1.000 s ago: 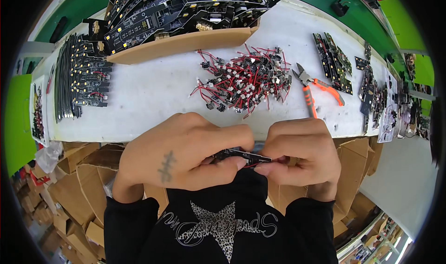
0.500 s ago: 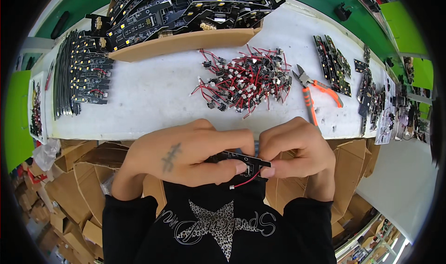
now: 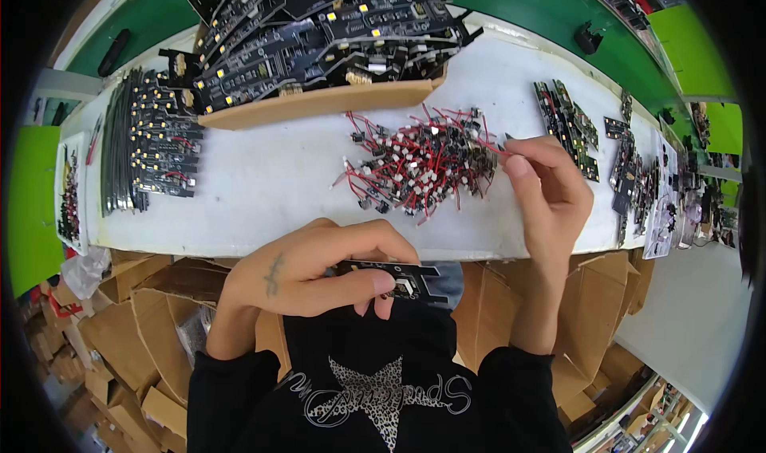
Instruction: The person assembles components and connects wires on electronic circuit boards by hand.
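My left hand [image 3: 327, 265] is closed round a black circuit board [image 3: 419, 282], with its thumb on top near a small white connector. The board is held above my lap, in front of the table edge. Over the right edge of a pile of small connectors with red and black wires [image 3: 419, 166], my right hand [image 3: 550, 182] pinches a thin red wire lead [image 3: 488, 144] between thumb and forefinger. The lead's far end merges with the pile. Behind this hand the diagonal cutters are almost wholly hidden, with only a dark tip showing.
A cardboard box [image 3: 319, 104] heaped with black circuit boards stands at the back. Boards with long dark cables [image 3: 148, 146] lie in a row at left. More boards [image 3: 566, 126] lie at right. Open cardboard boxes [image 3: 163, 325] stand below the table edge.
My right hand has left the board and moved up and right to the pile, covering the cutters. The red lead seen hanging at the board no longer shows there. My left hand still holds the board.
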The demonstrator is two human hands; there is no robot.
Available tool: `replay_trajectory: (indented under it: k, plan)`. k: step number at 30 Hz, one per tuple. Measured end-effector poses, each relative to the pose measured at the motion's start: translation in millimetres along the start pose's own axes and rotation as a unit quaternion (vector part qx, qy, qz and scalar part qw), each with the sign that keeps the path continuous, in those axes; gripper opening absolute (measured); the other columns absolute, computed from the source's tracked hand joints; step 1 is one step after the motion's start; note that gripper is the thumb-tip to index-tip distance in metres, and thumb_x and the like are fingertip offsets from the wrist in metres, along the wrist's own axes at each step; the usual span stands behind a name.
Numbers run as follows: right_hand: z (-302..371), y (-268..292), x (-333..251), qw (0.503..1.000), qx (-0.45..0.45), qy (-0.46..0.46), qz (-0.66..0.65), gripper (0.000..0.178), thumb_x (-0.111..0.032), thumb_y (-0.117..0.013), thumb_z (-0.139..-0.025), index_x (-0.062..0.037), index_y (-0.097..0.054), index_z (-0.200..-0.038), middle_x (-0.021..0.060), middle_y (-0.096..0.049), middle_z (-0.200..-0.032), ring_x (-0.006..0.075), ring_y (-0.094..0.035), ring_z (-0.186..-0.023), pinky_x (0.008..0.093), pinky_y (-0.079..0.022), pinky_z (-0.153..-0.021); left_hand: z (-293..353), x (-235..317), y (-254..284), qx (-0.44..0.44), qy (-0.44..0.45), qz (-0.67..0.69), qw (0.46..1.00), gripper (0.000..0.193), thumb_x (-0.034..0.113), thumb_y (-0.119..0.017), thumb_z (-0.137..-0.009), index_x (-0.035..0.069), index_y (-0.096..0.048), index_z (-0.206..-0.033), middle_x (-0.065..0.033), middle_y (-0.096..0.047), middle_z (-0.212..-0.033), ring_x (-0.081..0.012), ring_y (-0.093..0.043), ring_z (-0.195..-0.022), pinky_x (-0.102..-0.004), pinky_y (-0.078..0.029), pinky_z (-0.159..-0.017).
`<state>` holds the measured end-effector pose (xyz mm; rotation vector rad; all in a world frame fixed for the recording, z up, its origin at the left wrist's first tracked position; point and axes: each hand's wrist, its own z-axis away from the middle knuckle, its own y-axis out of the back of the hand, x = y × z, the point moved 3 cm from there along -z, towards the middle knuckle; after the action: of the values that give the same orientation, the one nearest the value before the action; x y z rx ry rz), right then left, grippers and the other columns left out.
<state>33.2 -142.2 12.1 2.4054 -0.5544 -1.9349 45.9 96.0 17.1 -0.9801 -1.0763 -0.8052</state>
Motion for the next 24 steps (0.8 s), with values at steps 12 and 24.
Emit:
replay_trajectory:
  k: [12, 24]
  plan:
    - [3.9, -9.6, 6.7, 0.938, 0.054, 0.209, 0.271, 0.024, 0.002, -0.067, -0.073, -0.0005, -0.069, -0.096, 0.0123, -0.065, -0.11, 0.0326, -0.057, -0.108, 0.0414, -0.043, -0.095, 55.5, 84.2, 53.2, 0.336, -0.329, -0.284, 0.836, 0.024, -0.002, -0.045, -0.09, -0.003, -0.051, -0.113, -0.0207, -0.062, -0.104, -0.0275, -0.061, -0.099, -0.0385, -0.047, -0.089]
    - [0.6, -14.0, 7.2, 0.956, 0.078, 0.205, 0.197, 0.02, 0.005, -0.066, -0.074, 0.0001, -0.068, -0.093, 0.0108, -0.066, -0.101, 0.0294, -0.06, -0.099, 0.0381, -0.046, -0.088, -28.0, 138.8, 129.9, 0.326, -0.083, -0.579, 0.742, 0.027, 0.01, -0.05, -0.096, 0.004, -0.062, -0.119, -0.0062, -0.066, -0.099, -0.0115, -0.058, -0.09, -0.0238, -0.045, -0.082]
